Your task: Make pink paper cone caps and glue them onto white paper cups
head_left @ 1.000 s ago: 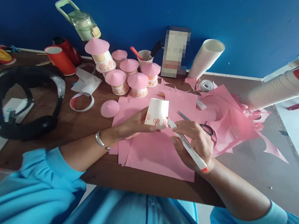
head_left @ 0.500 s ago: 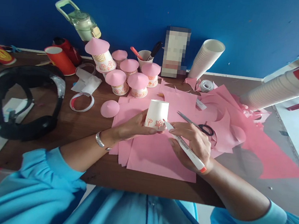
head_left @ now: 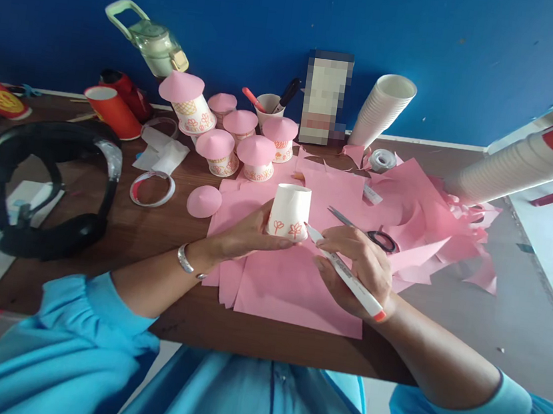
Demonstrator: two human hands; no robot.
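My left hand grips a white paper cup, held upside down above the pink paper sheets. Red flowers are drawn along the cup's lower rim. In my right hand is a white marker with an orange-red end, its tip at the right side of the cup near the drawn flowers. Scissors lie just beyond my right hand. Several decorated cups with pink paper cone tops stand behind the cup, and a loose pink cone lies to the left.
A roll of tape and a black headband device lie on the left. Along the wall stand a green bottle, a cup with markers and stacked paper cups. Pink paper scraps cover the right side.
The large pink paper pieces on the right have shifted and folded back leftward, baring more grey table surface. Both hands, the cup and the marker stay almost in place.
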